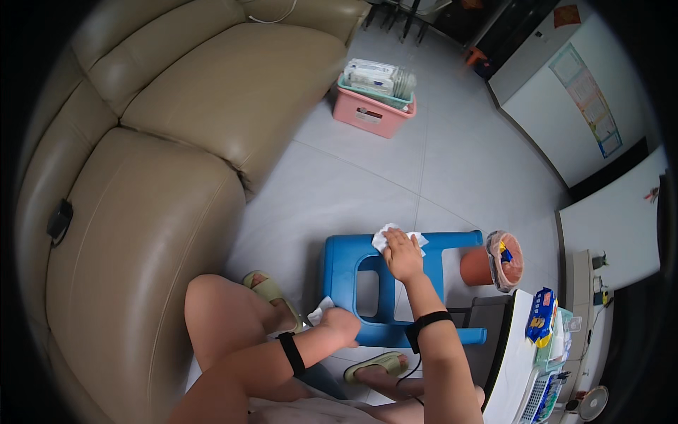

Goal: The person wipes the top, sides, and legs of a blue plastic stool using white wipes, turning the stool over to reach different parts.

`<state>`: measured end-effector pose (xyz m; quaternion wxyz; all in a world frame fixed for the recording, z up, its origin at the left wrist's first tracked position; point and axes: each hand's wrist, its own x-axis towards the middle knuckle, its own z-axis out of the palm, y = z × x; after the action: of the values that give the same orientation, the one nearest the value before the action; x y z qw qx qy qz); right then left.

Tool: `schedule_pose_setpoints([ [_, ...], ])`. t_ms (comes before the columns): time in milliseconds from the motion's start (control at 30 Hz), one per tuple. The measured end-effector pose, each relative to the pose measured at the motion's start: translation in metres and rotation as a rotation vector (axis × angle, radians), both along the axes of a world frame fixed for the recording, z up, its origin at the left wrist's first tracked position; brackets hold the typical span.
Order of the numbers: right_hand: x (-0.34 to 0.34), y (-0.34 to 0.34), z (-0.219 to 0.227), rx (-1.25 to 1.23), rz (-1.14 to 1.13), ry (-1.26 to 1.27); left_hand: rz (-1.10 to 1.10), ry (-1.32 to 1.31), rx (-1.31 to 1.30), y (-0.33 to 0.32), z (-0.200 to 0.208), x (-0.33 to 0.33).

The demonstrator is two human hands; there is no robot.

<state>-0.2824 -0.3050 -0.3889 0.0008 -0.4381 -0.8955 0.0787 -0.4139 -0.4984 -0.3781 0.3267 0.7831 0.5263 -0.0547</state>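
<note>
The brown sofa (pixel 152 173) fills the left of the scene, and the pale desk (pixel 510 350) stands at the near right. Between them, in front of the person, the blue stool (pixel 342 272) lies on its side on the floor (pixel 339 187), legs pointing right. Wiping it well would probably call for flat, even pressure along each rail, with the other hand steadying the seat end and fresh cloth turned toward the inner corners.

The hands are well apart. The right hand (pixel 405 258) is spread fairly flat, fingers extended, pressing a white wipe (pixel 379 239) onto the far rail. The left hand (pixel 340 326) is at the near seat corner with a second white wipe (pixel 320 309) showing beside it; how tightly its mostly hidden fingers close, I cannot tell.
</note>
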Motion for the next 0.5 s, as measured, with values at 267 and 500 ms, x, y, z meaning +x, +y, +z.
schedule_pose_setpoints([
  [267,-0.081,-0.047,-0.033,-0.016,0.200,0.023,0.100,0.069,-0.032,0.003,-0.011,0.012],
  [500,-0.010,-0.038,-0.010,0.005,0.140,0.044,0.136,-0.048,-0.022,0.008,-0.034,0.000],
])
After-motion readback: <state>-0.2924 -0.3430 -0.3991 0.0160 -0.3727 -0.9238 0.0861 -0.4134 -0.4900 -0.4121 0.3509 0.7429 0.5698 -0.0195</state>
